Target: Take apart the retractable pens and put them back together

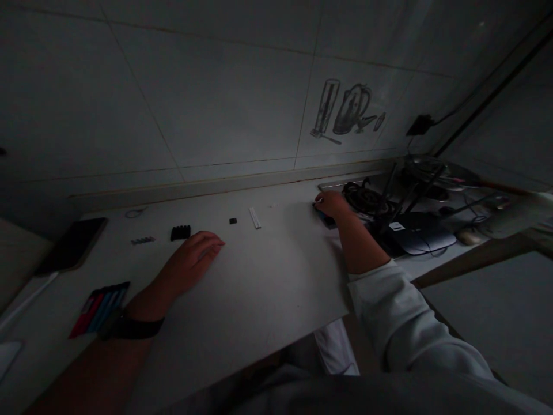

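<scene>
My left hand point(194, 259) rests on the white counter, palm down, its fingers stretched out with nothing in them. Just beyond it sit a cluster of black cap-like pieces point(180, 233) and a row of small grey pieces point(143, 240). Red and blue pen-like barrels point(101, 308) lie beside my left wrist. Farther right are a small black square piece point(233, 221) and thin white sticks point(254, 218). My right hand point(332, 203) is at a small dark blue box point(325, 218) near the stove, fingers curled at its far end. What they pinch is too dark to tell.
A dark phone point(73, 245) lies at the left with a white cable point(30, 300) near it. At the right stand a gas burner point(367, 197), a black router point(419, 233) with upright antennas, and a pan point(444, 172). The tiled wall point(237, 109) closes off the back.
</scene>
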`<action>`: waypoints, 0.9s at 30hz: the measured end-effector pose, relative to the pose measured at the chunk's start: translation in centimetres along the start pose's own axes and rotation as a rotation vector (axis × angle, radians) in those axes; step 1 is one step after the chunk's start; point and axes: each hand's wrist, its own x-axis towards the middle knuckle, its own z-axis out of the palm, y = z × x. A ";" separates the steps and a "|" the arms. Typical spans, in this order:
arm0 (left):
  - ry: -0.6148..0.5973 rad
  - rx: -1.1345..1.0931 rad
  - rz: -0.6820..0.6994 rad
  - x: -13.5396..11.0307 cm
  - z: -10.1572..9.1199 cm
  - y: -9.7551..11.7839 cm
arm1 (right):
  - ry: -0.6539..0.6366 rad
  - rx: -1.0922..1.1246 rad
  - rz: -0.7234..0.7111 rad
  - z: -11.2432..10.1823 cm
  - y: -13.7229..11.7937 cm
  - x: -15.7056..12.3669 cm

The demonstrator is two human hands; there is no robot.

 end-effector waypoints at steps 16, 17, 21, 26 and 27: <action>-0.014 -0.003 -0.005 0.1 0.0 0.2 | -0.059 -0.035 -0.087 0.1 0.5 0.3; -0.014 -0.004 -0.005 0.1 0.0 0.2 | -0.060 -0.035 -0.088 0.1 0.5 0.4; -0.014 -0.007 0.009 0.0 0.1 0.1 | -0.062 -0.035 -0.088 0.2 0.6 0.5; -0.020 -0.006 0.016 0.0 0.0 0.2 | -0.063 -0.037 -0.093 0.1 0.7 0.3; -0.022 -0.006 0.018 0.0 0.0 0.3 | -0.061 -0.039 -0.097 0.0 0.7 0.3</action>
